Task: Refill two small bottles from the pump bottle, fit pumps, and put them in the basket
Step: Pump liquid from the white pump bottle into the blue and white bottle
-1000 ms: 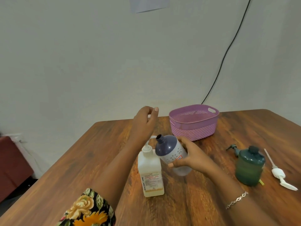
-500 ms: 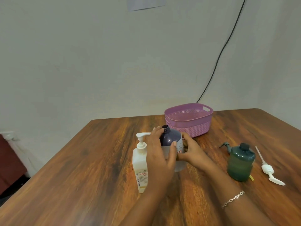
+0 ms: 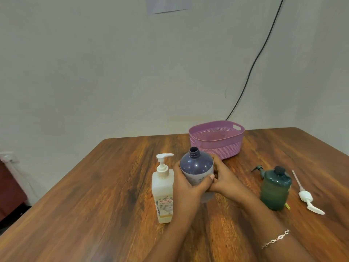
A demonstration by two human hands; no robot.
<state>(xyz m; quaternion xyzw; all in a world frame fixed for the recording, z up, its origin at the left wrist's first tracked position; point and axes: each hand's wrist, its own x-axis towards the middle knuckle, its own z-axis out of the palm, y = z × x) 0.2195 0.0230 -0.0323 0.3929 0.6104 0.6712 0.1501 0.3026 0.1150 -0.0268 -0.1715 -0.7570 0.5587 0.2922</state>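
Purple-topped bottle [image 3: 196,167] stands upright near the table's middle, just past two forearms cut off at the bottom edge, with a bracelet [image 3: 275,240] on the right wrist. The left hand [image 3: 188,188] wraps its near left side, thumb lying across the pale front. The right hand [image 3: 224,180] grasps it from the right, fingers curled behind. Together they hide the lower body and base, so it may rest on the wooden table [image 3: 94,195] or be slightly lifted — I cannot tell which. Its neck is open and uncapped. Just left of the left hand stands the white pump bottle [image 3: 163,191], its label partly covered by that hand. Well apart to the right stands a green bottle [image 3: 274,188] with a dark top. A loose white pump [image 3: 306,197] lies beside it, and a dark pump [image 3: 257,168] sits half hidden behind it. Farther back the lilac basket [image 3: 217,146] sits behind the hands, near the wall — a black cable [image 3: 255,63] runs down there
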